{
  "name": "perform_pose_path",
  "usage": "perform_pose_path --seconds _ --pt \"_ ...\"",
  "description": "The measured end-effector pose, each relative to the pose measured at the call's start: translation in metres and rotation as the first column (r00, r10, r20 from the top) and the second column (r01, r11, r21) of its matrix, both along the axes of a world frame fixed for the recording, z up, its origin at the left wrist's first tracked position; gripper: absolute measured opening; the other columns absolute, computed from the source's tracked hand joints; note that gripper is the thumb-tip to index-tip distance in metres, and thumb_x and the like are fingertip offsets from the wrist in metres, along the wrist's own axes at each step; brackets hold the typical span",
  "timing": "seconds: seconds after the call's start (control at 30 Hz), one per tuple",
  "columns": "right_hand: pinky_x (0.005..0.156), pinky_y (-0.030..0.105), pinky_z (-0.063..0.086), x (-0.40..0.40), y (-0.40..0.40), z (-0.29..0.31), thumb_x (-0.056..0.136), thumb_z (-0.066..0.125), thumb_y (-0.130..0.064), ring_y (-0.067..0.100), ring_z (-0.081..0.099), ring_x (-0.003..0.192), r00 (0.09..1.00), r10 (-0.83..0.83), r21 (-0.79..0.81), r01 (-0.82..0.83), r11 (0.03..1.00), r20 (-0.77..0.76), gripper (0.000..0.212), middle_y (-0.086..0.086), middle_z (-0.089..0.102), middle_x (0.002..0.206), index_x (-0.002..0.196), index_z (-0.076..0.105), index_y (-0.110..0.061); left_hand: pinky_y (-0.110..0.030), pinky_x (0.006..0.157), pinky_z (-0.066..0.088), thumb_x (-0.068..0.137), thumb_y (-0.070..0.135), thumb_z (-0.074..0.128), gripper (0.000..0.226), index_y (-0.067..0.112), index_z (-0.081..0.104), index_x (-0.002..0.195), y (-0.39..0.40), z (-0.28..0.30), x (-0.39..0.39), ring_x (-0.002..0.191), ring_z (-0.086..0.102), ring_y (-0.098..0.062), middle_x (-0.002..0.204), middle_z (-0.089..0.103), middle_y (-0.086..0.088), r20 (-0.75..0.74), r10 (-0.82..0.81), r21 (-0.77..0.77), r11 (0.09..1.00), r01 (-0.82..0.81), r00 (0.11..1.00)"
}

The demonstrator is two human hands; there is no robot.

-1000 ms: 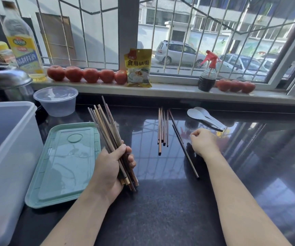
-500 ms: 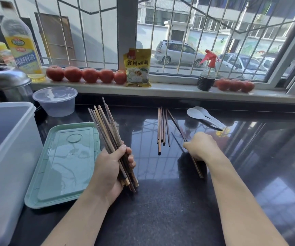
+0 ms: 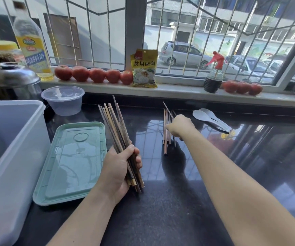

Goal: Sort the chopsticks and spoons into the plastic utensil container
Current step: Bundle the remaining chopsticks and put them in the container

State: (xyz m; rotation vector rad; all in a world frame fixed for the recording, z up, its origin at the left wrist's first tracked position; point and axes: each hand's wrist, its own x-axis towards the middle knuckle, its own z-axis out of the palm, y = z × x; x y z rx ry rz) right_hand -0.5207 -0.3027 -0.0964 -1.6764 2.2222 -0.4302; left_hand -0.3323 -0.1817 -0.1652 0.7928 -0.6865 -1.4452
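Observation:
My left hand (image 3: pixel 118 167) grips a bundle of several wooden chopsticks (image 3: pixel 113 125), their tips fanning up and away from me beside the green lid (image 3: pixel 75 162). My right hand (image 3: pixel 180 126) is curled over the loose chopsticks (image 3: pixel 165 144) lying on the dark counter, and it holds thin dark chopsticks whose tips stick out beyond its knuckles. Two white spoons (image 3: pixel 208 117) lie to the right of that hand. The white plastic utensil container (image 3: pixel 15 157) stands open at the far left.
A round clear tub (image 3: pixel 63 101) sits behind the lid. Tomatoes (image 3: pixel 93 74), a yellow packet (image 3: pixel 145 68) and a spray bottle (image 3: pixel 213 77) line the windowsill. A metal pot lid (image 3: pixel 13 75) and an oil bottle (image 3: pixel 33 50) stand at the back left.
My right hand took hold of the two dark chopsticks lying apart on the right and carried them left onto the loose pile. My left hand kept its bundle in place.

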Motion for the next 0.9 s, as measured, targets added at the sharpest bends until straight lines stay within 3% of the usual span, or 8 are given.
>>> perform_pose_path --seconds 0.17,0.33,0.43,0.53,0.63,0.67,0.77,0.9 --pt "0.077 0.034 0.056 0.004 -0.013 0.000 0.095 0.059 -0.018 0.032 0.069 0.100 0.985 0.057 0.170 -0.029 0.985 -0.165 0.019 0.013 0.059 0.098 0.109 0.060 -0.004 -0.029 0.053 0.051 0.102 0.004 0.054 0.008 0.010 0.055 0.108 -0.001 0.001 -0.002 0.058 0.056 -0.017 0.074 0.061 -0.006 -0.006 0.014 0.007 1.000 -0.013 1.000" --pt "0.076 0.032 0.049 0.009 -0.017 0.000 0.098 0.052 -0.018 0.029 0.057 0.092 0.980 0.085 0.206 -0.047 0.978 -0.182 0.011 0.015 0.054 0.106 0.106 0.051 -0.010 -0.029 0.054 0.050 0.102 0.004 0.054 0.008 0.010 0.054 0.107 0.001 0.004 -0.003 0.058 0.054 -0.017 0.073 0.059 -0.006 0.000 0.016 0.008 1.000 -0.016 1.000" --pt "0.087 0.035 0.056 0.013 -0.020 -0.002 0.096 0.055 -0.020 0.033 0.065 0.101 0.973 0.063 0.194 -0.019 0.981 -0.223 0.028 0.015 0.062 0.109 0.119 0.060 -0.005 -0.030 0.054 0.050 0.102 0.003 0.054 0.008 0.010 0.054 0.108 0.001 0.005 -0.003 0.058 0.054 -0.018 0.074 0.059 -0.007 -0.001 0.014 0.016 1.000 -0.014 1.000" --pt "0.089 0.036 0.056 0.021 -0.019 0.001 0.095 0.056 -0.023 0.030 0.065 0.101 0.956 0.098 0.249 -0.028 0.968 -0.275 0.036 0.013 0.061 0.107 0.126 0.059 -0.003 -0.030 0.055 0.050 0.102 0.004 0.054 0.008 0.010 0.054 0.108 0.001 0.005 -0.002 0.058 0.054 -0.018 0.074 0.059 -0.007 0.001 0.014 0.017 1.000 -0.014 1.000" --pt "0.065 0.033 0.049 0.026 -0.019 0.001 0.091 0.057 -0.020 0.030 0.061 0.083 0.937 0.112 0.263 -0.023 0.964 -0.330 0.035 0.011 0.059 0.096 0.123 0.061 -0.006 -0.029 0.054 0.051 0.102 0.004 0.054 0.008 0.009 0.053 0.108 0.002 0.004 -0.001 0.058 0.055 -0.018 0.074 0.060 -0.007 -0.003 0.016 0.020 1.000 -0.016 1.000" --pt "0.063 0.033 0.046 0.027 -0.018 0.000 0.089 0.059 -0.019 0.031 0.060 0.083 0.933 0.108 0.249 -0.021 0.968 -0.342 0.035 0.011 0.060 0.100 0.122 0.061 -0.007 -0.029 0.054 0.051 0.102 0.004 0.054 0.008 0.010 0.053 0.108 0.001 0.004 -0.002 0.058 0.055 -0.018 0.074 0.060 -0.007 -0.005 0.015 0.022 1.000 -0.015 1.000" --pt "0.071 0.037 0.049 0.032 -0.015 -0.004 0.083 0.066 -0.020 0.036 0.062 0.101 0.909 0.154 0.251 -0.056 0.966 -0.388 0.042 0.012 0.061 0.110 0.123 0.062 -0.010 -0.029 0.054 0.051 0.102 0.004 0.054 0.008 0.009 0.054 0.108 0.002 0.005 -0.002 0.058 0.055 -0.018 0.074 0.060 -0.007 -0.010 0.011 0.027 1.000 -0.010 1.000" --pt "0.075 0.038 0.051 0.027 -0.009 -0.014 0.078 0.057 -0.017 0.036 0.059 0.099 0.878 0.216 0.276 -0.100 0.956 -0.427 0.040 0.013 0.059 0.112 0.118 0.060 -0.010 -0.029 0.054 0.051 0.102 0.004 0.054 0.008 0.009 0.054 0.108 0.002 0.005 -0.002 0.058 0.055 -0.018 0.074 0.060 -0.007 -0.023 0.013 0.033 0.999 -0.012 1.000"
